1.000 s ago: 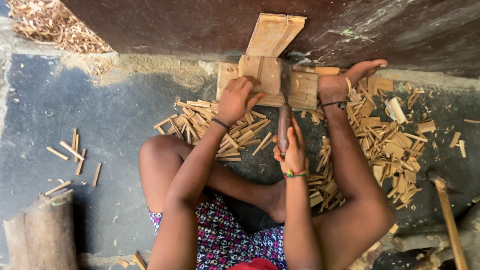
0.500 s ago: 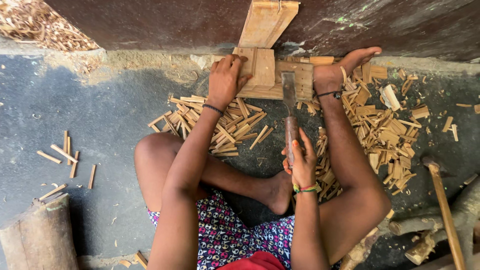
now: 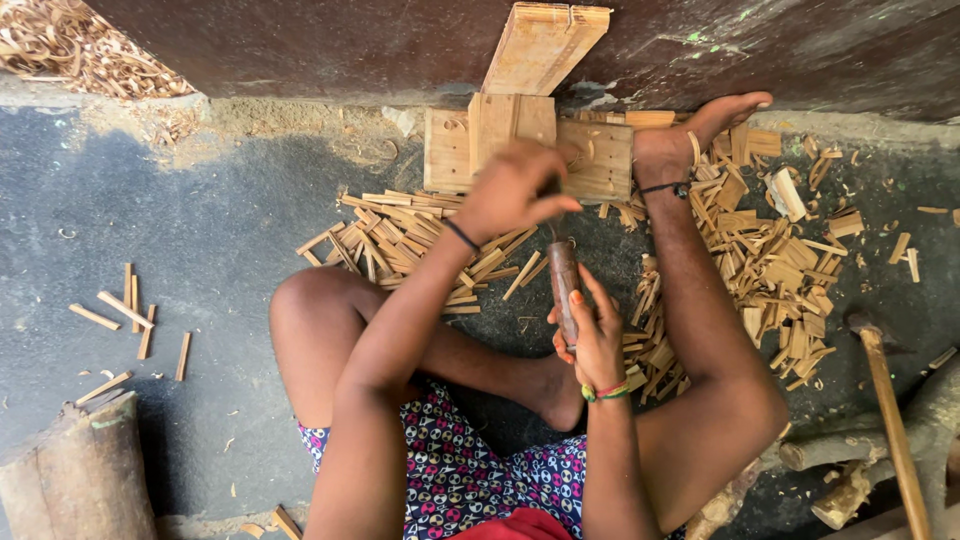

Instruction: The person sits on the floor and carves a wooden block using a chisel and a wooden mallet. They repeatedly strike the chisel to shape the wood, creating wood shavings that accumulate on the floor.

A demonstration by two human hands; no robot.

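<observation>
A wooden-handled blade tool is clamped in the right hand at lower centre, its long axis running up the frame toward the flat wooden block just above it. The left hand, nearer the block, is seen over its lower edge with fingers curled together; whether anything is pinched cannot be told. One foot is braced against the block. Two heaps of split wooden sticks are counted, and one hammer handle at right.

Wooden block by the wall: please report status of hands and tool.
Left hand on the wooden block. Right hand grips knife handle. Right foot braces block. Nothing in the way.
</observation>
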